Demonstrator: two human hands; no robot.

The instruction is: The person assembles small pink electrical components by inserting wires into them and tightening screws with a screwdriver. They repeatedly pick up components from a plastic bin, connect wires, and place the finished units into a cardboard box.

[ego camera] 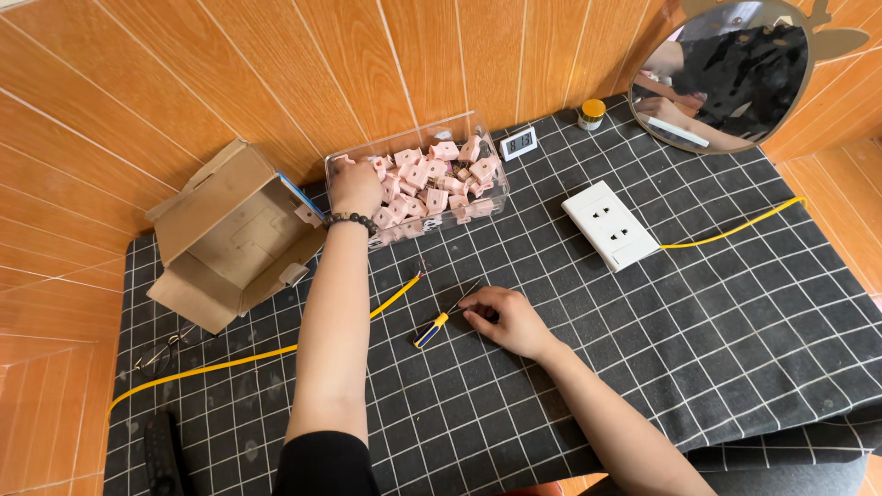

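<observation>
My left hand (pixel 356 186) reaches into a clear plastic box (pixel 491 197) filled with several small pink plugs (pixel 432 179); its fingers are down among them and whether it grips one is hidden. A bead bracelet sits on that wrist. My right hand (pixel 501 317) rests on the dark checked cloth, fingers touching the shaft of a small screwdriver (pixel 439 321) with a yellow and blue handle. A yellow cable (pixel 230 361) with bared wire ends (pixel 421 272) lies between my arms.
An open cardboard box (pixel 230 234) lies at the left. A white double socket plate (pixel 610 224) with a yellow cable (pixel 735 227) is at the right. A small digital clock (pixel 519 142), a yellow-lidded jar (pixel 592 114), a round mirror (pixel 726 73), glasses (pixel 161 354) and a black remote (pixel 161 450) are around.
</observation>
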